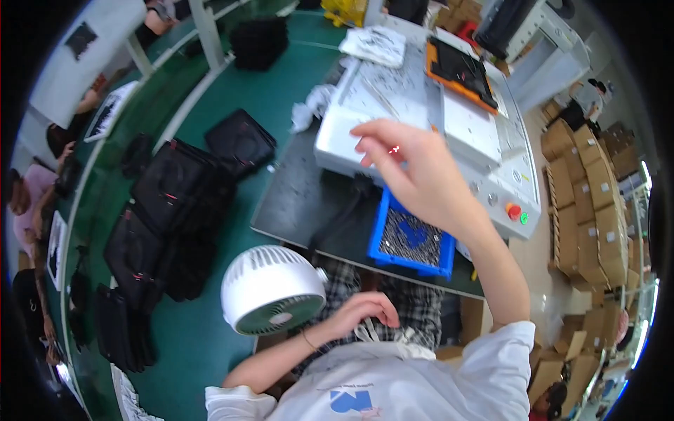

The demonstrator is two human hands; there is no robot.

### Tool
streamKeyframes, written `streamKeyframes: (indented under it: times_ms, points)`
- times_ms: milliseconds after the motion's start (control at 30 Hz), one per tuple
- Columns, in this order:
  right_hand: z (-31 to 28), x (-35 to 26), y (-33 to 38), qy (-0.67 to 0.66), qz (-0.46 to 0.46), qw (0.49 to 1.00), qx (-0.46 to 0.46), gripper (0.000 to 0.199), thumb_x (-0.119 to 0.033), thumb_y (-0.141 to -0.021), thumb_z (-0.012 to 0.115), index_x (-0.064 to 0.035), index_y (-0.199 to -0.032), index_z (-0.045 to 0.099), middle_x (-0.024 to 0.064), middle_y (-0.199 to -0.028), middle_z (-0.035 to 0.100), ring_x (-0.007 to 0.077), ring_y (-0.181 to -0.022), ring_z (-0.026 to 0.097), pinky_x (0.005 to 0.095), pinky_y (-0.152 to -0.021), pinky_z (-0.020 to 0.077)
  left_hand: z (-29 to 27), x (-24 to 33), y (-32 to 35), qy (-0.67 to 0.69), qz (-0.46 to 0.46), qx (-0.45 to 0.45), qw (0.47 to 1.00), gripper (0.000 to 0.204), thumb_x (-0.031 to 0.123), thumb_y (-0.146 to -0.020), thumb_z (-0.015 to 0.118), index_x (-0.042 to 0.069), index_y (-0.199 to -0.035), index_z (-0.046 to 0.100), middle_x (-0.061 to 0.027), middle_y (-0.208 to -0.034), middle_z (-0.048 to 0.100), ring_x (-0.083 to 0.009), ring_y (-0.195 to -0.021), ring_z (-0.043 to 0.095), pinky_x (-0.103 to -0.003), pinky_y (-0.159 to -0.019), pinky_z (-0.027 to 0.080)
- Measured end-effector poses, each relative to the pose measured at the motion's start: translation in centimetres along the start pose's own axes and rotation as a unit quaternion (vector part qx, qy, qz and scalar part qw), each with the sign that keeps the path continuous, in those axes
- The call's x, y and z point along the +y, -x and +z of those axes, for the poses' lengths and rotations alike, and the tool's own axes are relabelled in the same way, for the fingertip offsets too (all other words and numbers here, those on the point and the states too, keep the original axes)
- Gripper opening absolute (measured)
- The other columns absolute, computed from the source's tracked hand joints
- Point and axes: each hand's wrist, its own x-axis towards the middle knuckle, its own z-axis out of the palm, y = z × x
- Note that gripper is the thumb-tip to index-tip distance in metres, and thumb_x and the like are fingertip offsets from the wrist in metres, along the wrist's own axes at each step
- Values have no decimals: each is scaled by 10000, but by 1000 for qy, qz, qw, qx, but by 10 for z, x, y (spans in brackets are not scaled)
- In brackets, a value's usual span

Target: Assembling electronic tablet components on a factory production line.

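My right hand (414, 168) is raised above the near part of a white machine (344, 140), its thumb and index finger apart. Nothing shows between these fingers; the others are partly hidden behind the hand. Small red light spots fall on the hand. Just below its wrist sits a blue bin (377, 242) of small dark metal parts with blue pieces among them. My left hand (365, 310) hangs over my lap, fingers loosely bent and somewhat apart, with nothing visible in them. Near it is a white fan (263, 284). An orange-edged fixture with a black top (460, 74) lies on the machine's far part.
Black cases (175, 186) lie stacked on the green table (232, 98) at left. A white cloth (372, 45) rests at the machine's far corner. A red button (514, 211) and a green button (524, 219) are on its near right. Cardboard boxes (586, 203) stand at right.
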Motion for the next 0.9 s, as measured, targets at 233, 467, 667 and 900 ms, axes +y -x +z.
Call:
streamKeyframes:
  times_ms: [233,467,667,900]
  points:
    - [117,16,-122,209,-5,966,-151,299,-189,-889,504,75,-953,628,261,-924,631,408,-866,626,453,-793,508,-14,-36,-2,-133,34,129,982,163,-42,-889,439,-3,-1010,540,-72,-925,603,-129,-844,590,-253,-746,490]
    - [204,81,-180,252,248,919,-174,249,-115,-844,552,-77,-1048,690,170,-1156,626,306,-1042,632,400,-803,533,-15,-32,-11,-275,-81,191,939,118,15,-850,524,-17,-962,544,-97,-856,646,-160,-803,639,-274,-711,508]
    - [230,90,-178,242,216,944,-64,230,-56,-823,520,55,-1018,565,232,-1055,629,374,-990,626,437,-806,522,-29,-51,-7,-242,-19,223,944,99,32,-845,547,-18,-930,544,-97,-824,642,-166,-784,641,-279,-713,507]
    - [231,106,-177,151,180,972,-10,358,-155,-826,585,72,-1085,488,271,-1158,500,434,-1101,493,493,-916,436,-28,-46,-11,-262,-53,199,943,124,78,-895,542,-23,-968,546,-96,-867,643,-163,-830,635,-282,-744,503]
